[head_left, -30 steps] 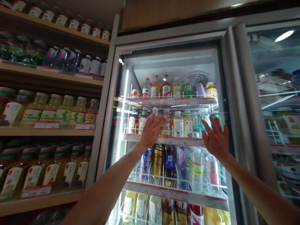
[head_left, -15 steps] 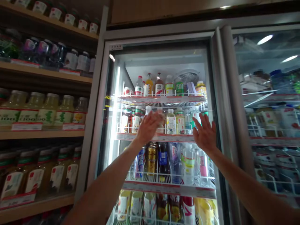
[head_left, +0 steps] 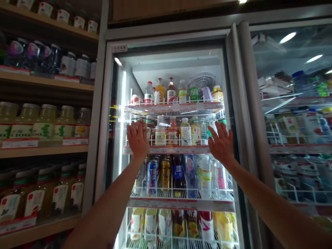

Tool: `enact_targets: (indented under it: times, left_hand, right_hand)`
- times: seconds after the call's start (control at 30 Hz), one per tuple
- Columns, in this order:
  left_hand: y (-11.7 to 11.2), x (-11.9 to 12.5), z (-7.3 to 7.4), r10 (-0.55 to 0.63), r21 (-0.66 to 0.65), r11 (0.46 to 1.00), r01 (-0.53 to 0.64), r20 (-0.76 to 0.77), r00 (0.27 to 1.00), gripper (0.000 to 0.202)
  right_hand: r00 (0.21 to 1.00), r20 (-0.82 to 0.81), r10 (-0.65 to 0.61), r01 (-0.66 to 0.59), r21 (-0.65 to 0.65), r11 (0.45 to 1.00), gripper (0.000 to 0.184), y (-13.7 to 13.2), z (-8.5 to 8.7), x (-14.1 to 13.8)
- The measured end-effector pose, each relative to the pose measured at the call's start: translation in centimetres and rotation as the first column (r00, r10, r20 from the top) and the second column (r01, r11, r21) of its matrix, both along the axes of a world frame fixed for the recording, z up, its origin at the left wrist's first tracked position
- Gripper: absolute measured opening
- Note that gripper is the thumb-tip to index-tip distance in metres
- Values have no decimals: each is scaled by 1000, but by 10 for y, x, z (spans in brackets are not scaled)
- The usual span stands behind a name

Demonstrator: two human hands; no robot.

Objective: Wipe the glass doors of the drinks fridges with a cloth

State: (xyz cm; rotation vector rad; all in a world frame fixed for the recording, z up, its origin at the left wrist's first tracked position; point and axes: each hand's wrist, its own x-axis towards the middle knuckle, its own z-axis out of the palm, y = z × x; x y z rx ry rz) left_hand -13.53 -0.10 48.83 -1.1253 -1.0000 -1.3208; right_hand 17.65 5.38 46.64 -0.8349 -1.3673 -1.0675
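A glass door (head_left: 166,57) of a lit drinks fridge stands in front of me. Against its left part, at the height of the second shelf, my left hand (head_left: 138,140) is raised with its fingers together. Beyond the fingertips shows a bit of crumpled, pale brown cloth (head_left: 141,121), mostly hidden by the hand. My right hand (head_left: 221,143) is spread flat near the right side of the same door, fingers apart, holding nothing. Behind the glass, bottles (head_left: 186,133) stand between the two hands, and a blue can (head_left: 152,176) is on the shelf below.
Wooden shelves (head_left: 46,147) with rows of juice bottles (head_left: 45,121) run along the left. A metal door frame and upright handle (head_left: 237,86) border the door on the right. Beyond is a second glass door (head_left: 293,121) with stocked shelves.
My left hand has swept left across the glass, from the middle of the door to its left side. My right hand has kept its place on the right. The view has shifted slightly.
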Motion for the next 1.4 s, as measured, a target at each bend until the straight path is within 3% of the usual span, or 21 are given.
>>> enact_targets:
  times: [0.03,0.1,0.17,0.23,0.37,0.47,0.53,0.6,0.67,0.7,0.77,0.87,0.93,1.0,1.07,1.1,1.17,1.23,1.27,1.33,1.4]
  left_hand:
    - [1,5,-2,-1,12,1000,0,5,1000,44]
    - [5,27,-14,-8,-53,999,-3,-208,978,42]
    - [8,47,-28,-52,-161,986,-31,-488,871,40]
    - [7,45,-33,-84,-214,976,-47,-567,819,41]
    - [-2,-5,-15,-49,-83,996,35,-174,984,44]
    - [-2,-10,-12,-42,7,999,41,47,998,47]
    - [1,9,-23,-43,-65,997,38,-74,996,46]
    - [2,23,-36,-74,-204,979,5,-330,941,44]
    - [0,15,-42,-94,-269,963,-33,-444,891,44]
    - [-3,4,-42,-78,-248,968,-27,-404,911,43]
    - [-9,-22,-37,-37,-110,994,19,-160,987,43]
    - [-12,-33,-36,-59,47,997,53,129,990,46]
    - [-9,-15,-44,-68,-18,997,69,47,997,45]
    - [-6,4,-54,-86,-178,983,47,-219,972,42]
    - [-5,5,-59,-110,-266,964,3,-387,915,41]
    - [-6,-3,-59,-92,-248,969,-3,-369,925,40]
    - [-9,-26,-57,-18,-96,995,5,-134,991,41]
    - [-11,-40,-57,15,46,999,-20,99,995,44]
    - [-11,-39,-60,18,65,998,-26,127,992,45]
    - [-10,-21,-71,9,-5,1000,-9,-13,1000,46]
    - [-8,2,-82,-23,-137,990,-18,-290,957,46]
  right_hand:
    - [1000,-2,-3,3,5,1000,47,0,0,0]
    - [1000,-3,-2,2,15,1000,46,0,0,1]
    - [1000,2,9,-9,18,1000,45,1,-1,2]
    - [1000,4,24,-24,15,1000,46,1,-1,2]
    - [1000,4,14,-14,4,1000,47,0,-1,1]
    - [1000,1,-5,5,10,1000,45,-1,0,1]
    - [1000,-5,-4,4,17,1000,43,0,0,2]
    - [1000,-4,6,-6,19,1000,42,1,0,3]
    - [1000,-8,21,-21,20,1000,43,2,0,3]
    - [1000,-12,28,-28,19,999,44,2,0,3]
    - [999,-15,37,-37,14,999,47,2,0,2]
    - [999,-9,42,-42,5,999,48,1,0,1]
    - [999,-7,40,-40,7,999,46,1,0,2]
    - [999,-4,40,-40,13,999,45,1,0,3]
    - [999,-4,48,-48,18,999,44,2,-1,4]
    - [999,-4,53,-53,18,998,45,2,-1,4]
    - [998,-3,62,-62,21,998,46,2,-1,3]
    - [998,-5,67,-67,26,997,45,2,0,3]
    - [998,-9,68,-67,30,997,44,2,0,2]
    - [998,-12,66,-65,38,997,42,2,0,2]
    - [998,-13,64,-63,48,997,41,2,0,2]
